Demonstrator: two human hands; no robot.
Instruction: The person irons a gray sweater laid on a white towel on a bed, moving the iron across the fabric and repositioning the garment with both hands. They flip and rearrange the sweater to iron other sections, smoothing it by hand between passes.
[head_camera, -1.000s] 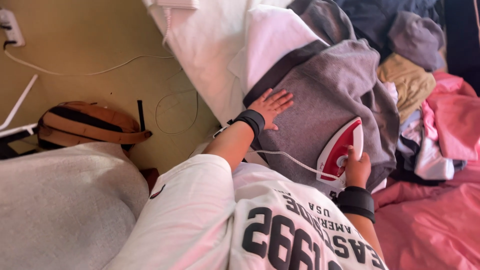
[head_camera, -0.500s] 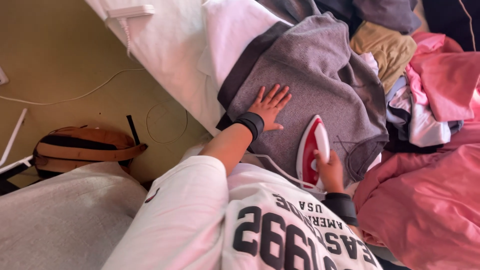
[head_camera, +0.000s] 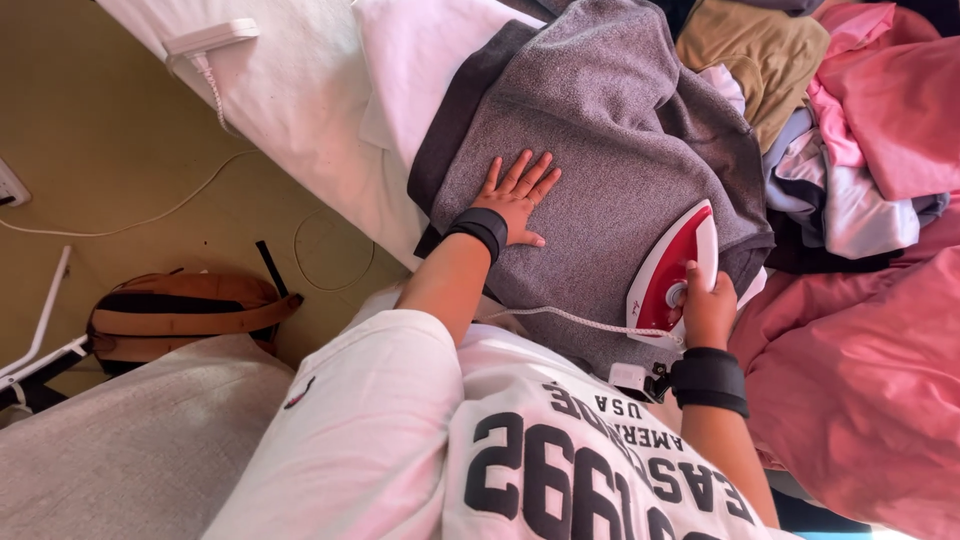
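Left hand, fingers spread and grasping nothing, lies flat on a grey fleece garment. Right hand grips the handle of a red-and-white iron resting on the same garment.

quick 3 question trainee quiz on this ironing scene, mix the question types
1. True or false: the left hand lies flat, fingers spread, on the grey fleece garment.
2. The right hand grips: A) the red and white steam iron B) a brush C) a hanger
3. Fill in: the tan and black bag lies on the ____.

Key: 1 true; 2 A; 3 floor
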